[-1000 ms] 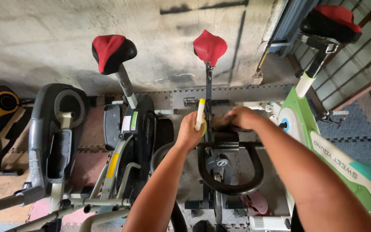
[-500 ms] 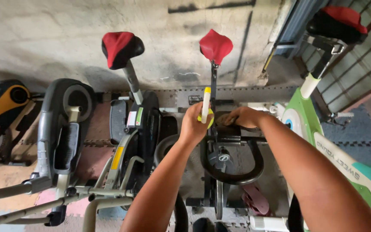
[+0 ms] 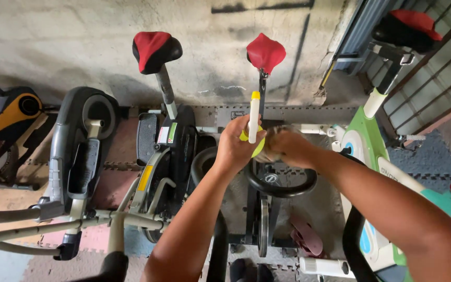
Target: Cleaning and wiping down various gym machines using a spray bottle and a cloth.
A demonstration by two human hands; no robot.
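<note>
concrete wall (image 3: 79,47) is backing a row of exercise bikes, the middle black bike (image 3: 267,209) sitting directly under the hands. left hand (image 3: 238,146) is gripping a white-and-yellow spray can (image 3: 254,117) upright above the bike's black loop handlebar (image 3: 280,185). right hand (image 3: 285,146), blurred, is closing over something just beside the can; what it holds cannot be told.

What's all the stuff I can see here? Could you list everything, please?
Exercise bike in the middle: one, black frame with a red saddle, under the hands.
Exercise bike on the left: one, black, red-and-black saddle.
Elliptical trainer: one, grey and black, far left.
Yellow-and-black machine: one, at the left edge.
Green-and-white bike: one, on the right, red-and-black saddle.
Floor mats: several, pink, grey and blue, interlocking.
Concrete wall: one, grey, behind the machines.
White tube with yellow tip: one, upright above the middle bike.
Left hand: grips the tube.
Right hand: beside it, blurred, at the bike's handlebar area.
</note>
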